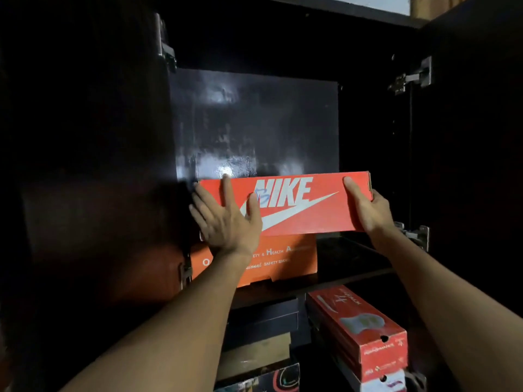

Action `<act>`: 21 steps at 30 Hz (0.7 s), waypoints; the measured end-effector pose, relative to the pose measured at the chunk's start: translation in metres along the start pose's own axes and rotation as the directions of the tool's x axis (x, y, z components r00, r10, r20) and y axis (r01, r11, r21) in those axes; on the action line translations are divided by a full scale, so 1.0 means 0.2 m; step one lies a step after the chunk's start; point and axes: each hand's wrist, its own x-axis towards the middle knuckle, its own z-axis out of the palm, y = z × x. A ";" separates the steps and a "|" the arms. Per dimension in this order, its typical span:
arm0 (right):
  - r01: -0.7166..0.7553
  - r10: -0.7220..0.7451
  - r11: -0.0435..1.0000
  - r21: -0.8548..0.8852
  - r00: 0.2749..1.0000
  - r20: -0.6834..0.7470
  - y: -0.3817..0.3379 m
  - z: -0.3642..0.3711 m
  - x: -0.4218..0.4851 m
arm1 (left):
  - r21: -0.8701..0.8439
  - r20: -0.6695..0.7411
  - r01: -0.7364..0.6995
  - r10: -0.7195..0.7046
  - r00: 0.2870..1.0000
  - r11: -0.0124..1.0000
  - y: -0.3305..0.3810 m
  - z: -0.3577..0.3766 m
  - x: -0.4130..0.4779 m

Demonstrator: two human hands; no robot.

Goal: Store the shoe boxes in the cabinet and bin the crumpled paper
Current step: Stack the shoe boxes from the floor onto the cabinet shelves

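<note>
An orange Nike shoe box (300, 205) faces me in the upper compartment of a dark cabinet (254, 120), on top of another orange shoe box (280, 258) with white safety-shoe lettering. My left hand (226, 219) lies flat against the Nike box's left front, fingers straight and spread. My right hand (368, 205) holds the box's right end, thumb on the front and fingers hidden round the side. No crumpled paper is in view.
Both cabinet doors stand open, with metal hinges (410, 77) on the sides. The shelf (353, 264) has dark room to the right of the lower orange box. Below it sit a red shoe box (359, 329) and stacked dark boxes (263, 323).
</note>
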 end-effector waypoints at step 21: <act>-0.092 0.126 0.880 -0.466 0.991 0.041 0.29 0.52 0.14 | 0.258 0.439 -0.073 -0.049 0.897 0.963 -0.12 0.13 0.09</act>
